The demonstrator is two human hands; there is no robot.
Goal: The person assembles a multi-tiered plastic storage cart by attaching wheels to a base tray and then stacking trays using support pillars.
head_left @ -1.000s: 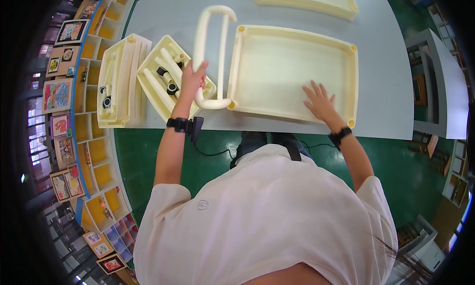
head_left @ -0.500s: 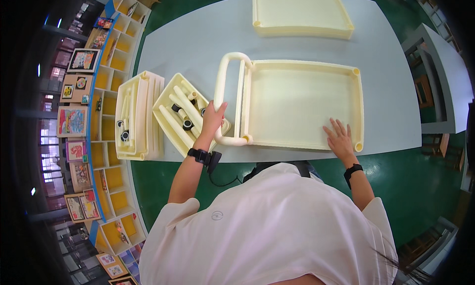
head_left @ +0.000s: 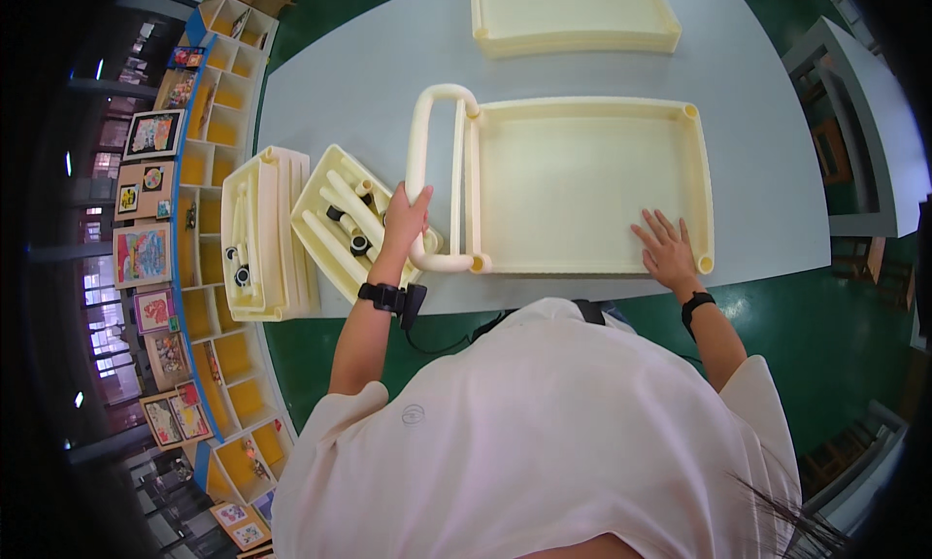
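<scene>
My left hand (head_left: 403,219) is wrapped around a thick cream U-shaped handle (head_left: 419,136) at the left end of a shallow cream tray (head_left: 573,180). The handle's two ends meet the tray's left corners, and a thin crossbar (head_left: 457,170) runs between them. My right hand (head_left: 670,255) rests inside the tray near its right front corner, fingers spread and holding nothing. Beside my left forearm sits a cream bin (head_left: 309,245) of loose cream tubes (head_left: 351,198) and black-and-white casters (head_left: 359,244), partly hidden by my hand and arm.
A stack of cream trays (head_left: 291,170) stands at the grey table's (head_left: 359,93) left edge. More stacked trays (head_left: 573,15) lie at the far side. A low shelf unit (head_left: 229,93) with pictures lines the left; a grey table-like piece (head_left: 854,132) stands right.
The table and tray sit a little higher and farther left in view. My left hand keeps its grip on the handle, and my right hand stays spread in the tray.
</scene>
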